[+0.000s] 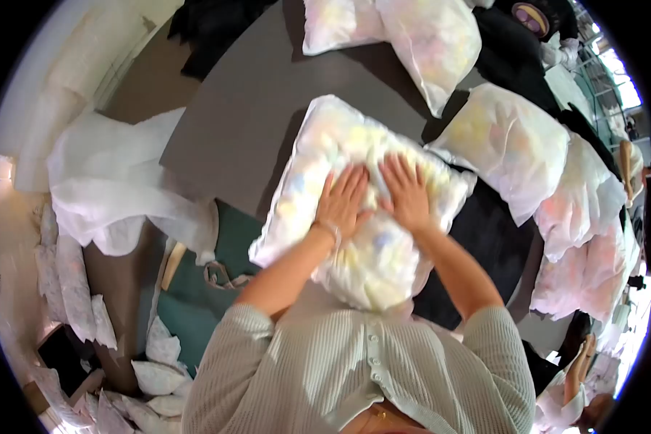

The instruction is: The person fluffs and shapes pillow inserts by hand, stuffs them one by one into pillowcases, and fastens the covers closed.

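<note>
A white, semi-see-through pillow [304, 148] with pale yellow, pink and blue filling lies in front of my body, on the edge of the dark grey table [231, 108]. My left hand [343, 199] rests flat on its middle, fingers stretched out, a bracelet at the wrist. Beside it my right hand [406, 192] also presses flat on the pillow, fingers slightly spread. The two thumbs come close together. Around the hands the pillow's surface is dented, and its near end bulges toward my chest. Neither hand grips anything.
Similar stuffed pillows lie at the table's far side [434, 43] and to the right [510, 145], with more piled behind. White fabric [116, 181] hangs at the left. Small white pillows [155, 376] heap on the floor at lower left. Another person's arm [577, 372] shows at lower right.
</note>
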A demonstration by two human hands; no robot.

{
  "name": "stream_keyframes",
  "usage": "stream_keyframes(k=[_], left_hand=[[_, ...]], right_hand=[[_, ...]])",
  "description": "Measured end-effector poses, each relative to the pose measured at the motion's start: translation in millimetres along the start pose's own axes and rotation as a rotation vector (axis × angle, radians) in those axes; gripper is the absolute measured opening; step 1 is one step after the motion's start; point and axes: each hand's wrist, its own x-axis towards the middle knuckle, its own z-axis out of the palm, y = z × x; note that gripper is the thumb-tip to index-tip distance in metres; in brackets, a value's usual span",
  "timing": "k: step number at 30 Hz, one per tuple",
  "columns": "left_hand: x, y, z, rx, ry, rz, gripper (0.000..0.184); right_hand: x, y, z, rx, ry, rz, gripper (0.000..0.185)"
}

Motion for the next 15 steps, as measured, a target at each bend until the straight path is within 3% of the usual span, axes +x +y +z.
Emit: stream_keyframes(k=[5,9,11,15], left_hand=[[7,-6,-5,-0.061,0.075,0.026,0.070],[-61,-2,-57,-0.060,0.085,-0.028,0.066],[-86,-19,-56,-0.066,0.063,-0.092,0.066],[-119,-5,-19,-0.109,0.022,-0.163,0.065]], right_hand=[[31,2,-12,-0.044,0.017,-0.021,0.066],[1,-6,-23,0.119,0.054,0.002,0.065],[-2,-17,-36,0.216,-0.051,0.099,0.070],[-11,-61,-66,0.149,-0.167,0.037,0.074]])
